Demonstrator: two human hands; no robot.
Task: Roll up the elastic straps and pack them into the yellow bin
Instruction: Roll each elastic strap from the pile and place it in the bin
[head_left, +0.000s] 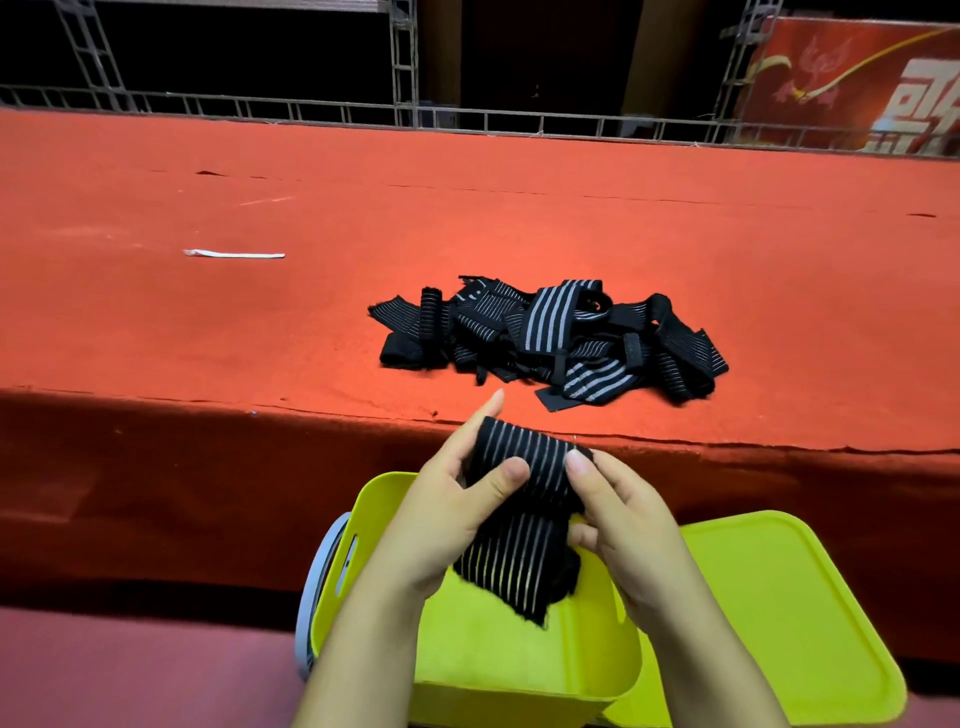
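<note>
I hold one striped strap (524, 499) in front of me, just above the open yellow bin (498, 660). My left hand (447, 519) has its grip curled round the upper, folded part, thumb pressing on the front and one finger sticking up past the top edge. My right hand (623, 514) pinches the right edge of the same strap between thumb and fingers. The lower end hangs loose and frayed over the bin's opening.

To roll it well, I judge I should keep the edges lined up so the stripes stay parallel, hold a light pull on the loose tail, and turn the roll toward me with both thumbs, so it comes out tight and even rather than cone-shaped. Once rolled, it only needs to drop straight down.

Beyond my hands, on the red worktop (260, 322), lies the tangled pile of straps (550, 338) still to do. The bin's lid (779, 618) lies just right of my right wrist.
</note>
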